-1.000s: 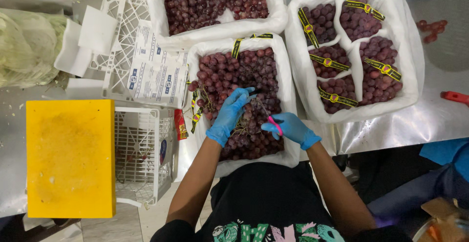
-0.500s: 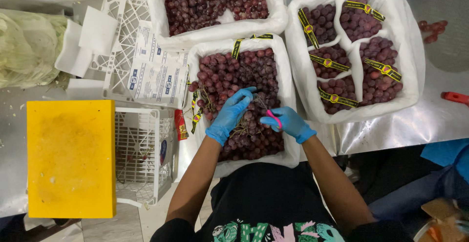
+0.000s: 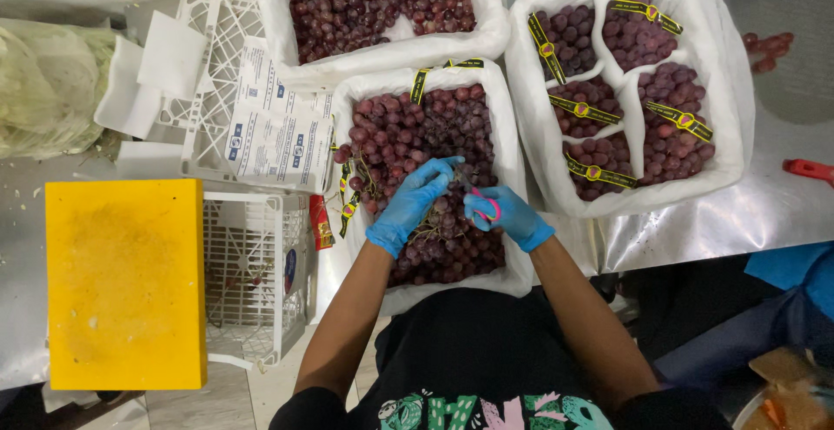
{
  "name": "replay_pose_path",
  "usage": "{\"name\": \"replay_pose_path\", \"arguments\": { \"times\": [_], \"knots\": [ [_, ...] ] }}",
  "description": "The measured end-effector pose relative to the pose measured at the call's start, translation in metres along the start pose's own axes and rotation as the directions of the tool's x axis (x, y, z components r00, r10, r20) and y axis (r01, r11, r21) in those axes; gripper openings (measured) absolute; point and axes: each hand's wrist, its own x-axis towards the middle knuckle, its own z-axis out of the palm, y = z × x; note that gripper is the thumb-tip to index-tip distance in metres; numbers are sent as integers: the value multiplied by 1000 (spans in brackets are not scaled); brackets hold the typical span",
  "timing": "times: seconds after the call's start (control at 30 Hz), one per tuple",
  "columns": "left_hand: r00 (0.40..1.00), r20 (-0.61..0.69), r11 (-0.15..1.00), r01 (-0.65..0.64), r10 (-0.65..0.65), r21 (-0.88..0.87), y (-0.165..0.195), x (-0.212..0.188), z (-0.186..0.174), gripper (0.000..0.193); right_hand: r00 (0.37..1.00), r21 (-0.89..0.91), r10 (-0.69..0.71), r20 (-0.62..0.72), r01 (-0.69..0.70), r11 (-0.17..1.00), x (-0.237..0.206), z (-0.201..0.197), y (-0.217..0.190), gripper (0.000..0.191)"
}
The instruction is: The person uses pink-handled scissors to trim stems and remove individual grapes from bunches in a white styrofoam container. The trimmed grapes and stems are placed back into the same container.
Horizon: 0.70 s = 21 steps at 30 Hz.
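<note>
Both my hands wear blue gloves and work over a white-lined box (image 3: 514, 161) full of loose red grapes (image 3: 395, 135). My left hand (image 3: 415, 204) rests on the grapes in the middle of the box, fingers curled around a bunch and its stems. My right hand (image 3: 504, 213) is just to the right of it, closed on small pink-handled scissors (image 3: 483, 207) whose tip points at the bunch under my left fingers. The blades are mostly hidden by the grapes and my glove.
A second lined box of loose grapes (image 3: 373, 0) stands behind. At the right a box (image 3: 730, 135) holds bagged bunches with yellow-black labels. White plastic crates (image 3: 217, 65), printed sheets (image 3: 276, 139), a yellow board (image 3: 126, 282) and a green bag (image 3: 43, 82) lie to the left. A red tool (image 3: 808, 169) is far right.
My right hand has slid left with the scissors, closing in on my left hand. My left hand has stayed on the same bunch.
</note>
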Motion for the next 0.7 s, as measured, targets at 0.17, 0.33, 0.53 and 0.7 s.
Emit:
{"name": "replay_pose_path", "arguments": {
  "times": [0.17,0.33,0.53,0.7],
  "knots": [
    [1000,0,913,21,-23,-407,-2,-1,0,10,990,12,-124,-68,125,992,-3,3,7,36],
    [1000,-22,859,-22,13,-512,-3,-6,-5,12,967,372,-201,156,131,919,-23,10,24,59],
    [997,-18,841,-71,73,-537,-3,-12,-5,14,962,497,-110,251,-30,867,-24,16,30,66],
    [997,29,845,-43,69,-533,-1,-12,-6,16,934,593,-206,291,-7,805,-21,18,30,77]
  ]
}}
